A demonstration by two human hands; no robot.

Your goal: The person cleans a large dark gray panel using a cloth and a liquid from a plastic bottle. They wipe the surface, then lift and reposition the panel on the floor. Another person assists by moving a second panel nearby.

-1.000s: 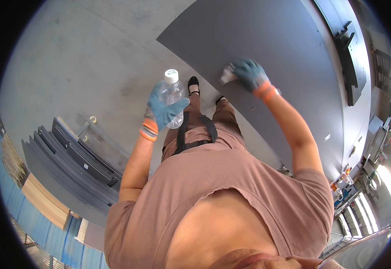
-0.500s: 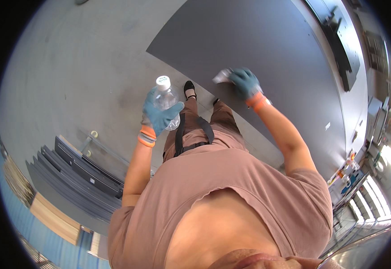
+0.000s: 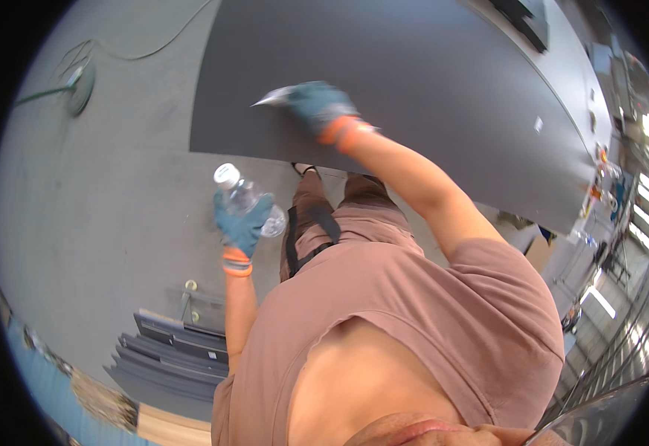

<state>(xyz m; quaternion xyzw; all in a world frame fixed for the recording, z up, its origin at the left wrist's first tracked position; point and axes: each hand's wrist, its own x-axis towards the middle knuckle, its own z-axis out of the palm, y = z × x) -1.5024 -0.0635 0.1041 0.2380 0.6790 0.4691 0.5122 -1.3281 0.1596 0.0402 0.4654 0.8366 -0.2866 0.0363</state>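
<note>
A clear plastic bottle (image 3: 244, 195) with a white cap is gripped in my left hand (image 3: 241, 224), gloved in teal with an orange cuff. It tilts slightly above the floor, left of my legs. My right hand (image 3: 320, 108), in a matching glove and smeared by motion, is closed on a crumpled whitish cloth or wipe (image 3: 275, 97). That hand is over the large dark grey panel (image 3: 428, 97), near its left end. Whether the cloth touches the surface I cannot tell for certain.
Dark panels (image 3: 172, 357) are stacked at lower left beside a wheeled frame (image 3: 190, 297). A round green base with a pole (image 3: 80, 89) stands on the floor at far left, a cable beside it. A black bar-shaped part (image 3: 521, 21) lies beyond the panel.
My right hand has swept left along the panel with the cloth. The view has turned, so the panel, bottle and floor things sit differently; the green base has come into view.
</note>
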